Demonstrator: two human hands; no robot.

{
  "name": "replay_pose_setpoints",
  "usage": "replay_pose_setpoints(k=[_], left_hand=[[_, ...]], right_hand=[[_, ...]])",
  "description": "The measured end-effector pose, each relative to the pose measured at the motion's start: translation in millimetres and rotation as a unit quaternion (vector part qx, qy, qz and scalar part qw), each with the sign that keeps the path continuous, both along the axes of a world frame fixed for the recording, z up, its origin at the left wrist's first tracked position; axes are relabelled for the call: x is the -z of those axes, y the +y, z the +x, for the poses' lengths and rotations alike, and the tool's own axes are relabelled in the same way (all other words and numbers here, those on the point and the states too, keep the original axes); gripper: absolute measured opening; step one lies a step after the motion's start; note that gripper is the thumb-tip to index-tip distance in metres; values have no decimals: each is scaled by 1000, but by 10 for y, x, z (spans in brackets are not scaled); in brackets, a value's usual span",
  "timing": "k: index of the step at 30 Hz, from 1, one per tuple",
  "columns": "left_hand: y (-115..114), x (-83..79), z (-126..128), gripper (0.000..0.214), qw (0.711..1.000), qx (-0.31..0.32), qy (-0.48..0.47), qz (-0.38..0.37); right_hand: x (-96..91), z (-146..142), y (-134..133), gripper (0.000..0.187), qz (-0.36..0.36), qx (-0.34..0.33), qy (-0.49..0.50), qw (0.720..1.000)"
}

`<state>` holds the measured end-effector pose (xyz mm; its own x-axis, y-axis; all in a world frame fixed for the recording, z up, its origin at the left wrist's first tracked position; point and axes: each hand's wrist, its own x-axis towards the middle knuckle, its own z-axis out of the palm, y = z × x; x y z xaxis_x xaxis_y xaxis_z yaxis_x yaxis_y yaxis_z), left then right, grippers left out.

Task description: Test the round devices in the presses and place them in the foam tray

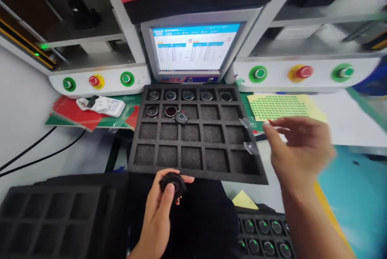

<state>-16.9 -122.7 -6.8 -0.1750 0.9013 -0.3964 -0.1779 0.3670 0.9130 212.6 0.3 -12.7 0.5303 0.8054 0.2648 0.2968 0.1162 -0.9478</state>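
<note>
My left hand (pixel 160 206) is closed around a small round black part (pixel 173 183), held low just in front of the black foam tray (pixel 198 170). The tray's back rows hold several round parts, and one round part (pixel 182 117) lies tilted across a cell divider. My right hand (pixel 298 146) hovers blurred over the tray's right edge, fingers spread toward a yellow sheet of green dot stickers (pixel 281 106). Small clear film scraps (pixel 250 147) lie by the tray's right side, near my fingertips.
A monitor (pixel 195 47) stands behind the tray, between two white panels with green and red buttons (pixel 96 81). A white handheld device (pixel 102 105) lies on red sheets at left. A foam tray (pixel 45 218) sits bottom left; another with round parts (pixel 266 239) bottom right.
</note>
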Motion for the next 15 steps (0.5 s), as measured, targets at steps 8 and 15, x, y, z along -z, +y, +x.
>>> replay_pose_setpoints(k=[8, 15], left_hand=[[-24, -95, 123, 18, 985, 2, 108, 134], [-93, -79, 251, 30, 963, -3, 148, 225]], right_hand=[[-236, -700, -897, 18, -44, -284, 229, 930], [-207, -899, -1092, 22, -139, -373, 451, 799]])
